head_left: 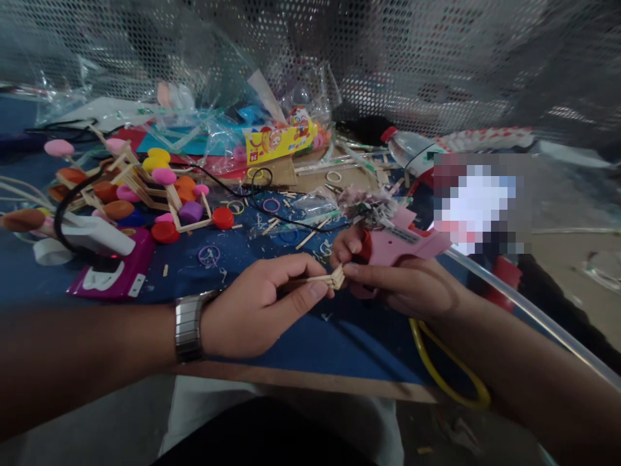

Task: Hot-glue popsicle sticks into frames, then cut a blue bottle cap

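Observation:
My left hand (264,304), with a metal watch on its wrist, pinches a small joined piece of thin wooden sticks (330,279) between thumb and fingers. In my right hand (412,285) is a pink glue gun (407,243), its grip partly hidden by the fingers. Grey, stringy residue (366,206) covers the gun's nozzle end, which points up and left. A translucent glue stick (528,304) runs out of its back. The right thumb or fingertip meets the angled tip of the wooden piece.
A stick structure with coloured clay blobs (162,194) stands at left, beside a purple box (116,265) with a white plug. Behind lie a yellow package (279,144), plastic wrap, a bottle (410,152) and a black cable (301,223). Wood scraps and rubber bands (209,255) litter the blue tabletop.

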`<state>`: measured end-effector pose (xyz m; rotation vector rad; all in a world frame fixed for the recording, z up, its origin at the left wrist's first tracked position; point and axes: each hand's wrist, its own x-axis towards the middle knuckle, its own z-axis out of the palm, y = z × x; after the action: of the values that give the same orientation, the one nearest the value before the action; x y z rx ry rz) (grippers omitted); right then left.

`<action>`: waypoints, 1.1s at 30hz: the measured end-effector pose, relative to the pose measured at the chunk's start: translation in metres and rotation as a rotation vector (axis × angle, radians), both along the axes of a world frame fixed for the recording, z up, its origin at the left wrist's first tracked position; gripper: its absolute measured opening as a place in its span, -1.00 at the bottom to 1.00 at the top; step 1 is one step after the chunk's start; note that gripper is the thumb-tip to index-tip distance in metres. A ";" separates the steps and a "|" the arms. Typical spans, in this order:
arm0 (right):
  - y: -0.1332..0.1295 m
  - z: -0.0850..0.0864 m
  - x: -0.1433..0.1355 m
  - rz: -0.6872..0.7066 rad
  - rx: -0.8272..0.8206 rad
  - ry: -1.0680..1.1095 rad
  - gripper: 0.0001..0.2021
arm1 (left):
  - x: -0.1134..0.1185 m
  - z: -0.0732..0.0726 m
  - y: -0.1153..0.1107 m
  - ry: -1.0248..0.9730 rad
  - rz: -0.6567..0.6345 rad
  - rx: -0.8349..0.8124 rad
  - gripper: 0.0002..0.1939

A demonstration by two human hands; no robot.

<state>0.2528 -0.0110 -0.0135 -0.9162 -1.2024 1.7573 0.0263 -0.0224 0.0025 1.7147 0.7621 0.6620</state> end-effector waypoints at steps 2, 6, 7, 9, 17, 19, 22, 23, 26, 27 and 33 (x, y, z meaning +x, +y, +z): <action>0.000 -0.001 0.000 0.009 0.007 -0.006 -0.72 | 0.000 0.000 0.000 0.003 -0.002 0.005 -0.76; -0.001 -0.003 0.001 0.010 0.002 -0.018 -0.70 | 0.000 -0.001 0.000 -0.003 -0.004 -0.010 -0.75; -0.001 -0.003 0.001 0.006 -0.003 -0.023 -0.69 | 0.000 -0.002 0.000 -0.008 -0.004 -0.014 -0.75; -0.001 -0.003 0.001 -0.001 -0.016 -0.028 -0.69 | 0.001 -0.002 0.000 -0.021 -0.007 -0.023 -0.76; -0.001 -0.005 0.001 0.024 0.001 -0.006 -0.75 | 0.001 -0.002 0.000 -0.035 -0.011 -0.021 -0.77; -0.001 -0.005 0.001 0.025 0.006 -0.002 -0.76 | 0.001 -0.001 0.000 -0.038 -0.013 -0.042 -0.77; -0.002 -0.005 0.001 0.011 0.021 -0.011 -0.76 | 0.001 0.000 0.000 -0.056 -0.032 -0.100 -0.79; -0.002 -0.004 0.001 0.004 0.027 -0.016 -0.75 | 0.001 0.000 0.000 -0.060 -0.036 -0.118 -0.79; -0.002 -0.004 0.001 -0.008 0.053 -0.020 -0.72 | 0.002 0.001 0.000 -0.051 -0.026 -0.156 -0.75; -0.002 -0.004 0.001 -0.003 0.062 -0.012 -0.71 | 0.002 0.001 0.000 -0.046 -0.020 -0.163 -0.75; -0.002 0.000 0.000 -0.054 0.081 0.032 -0.65 | 0.001 0.001 0.001 0.003 -0.035 -0.123 -0.76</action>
<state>0.2528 -0.0126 -0.0134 -0.8617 -1.2083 1.6619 0.0277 -0.0219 0.0037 1.6142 0.7581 0.5768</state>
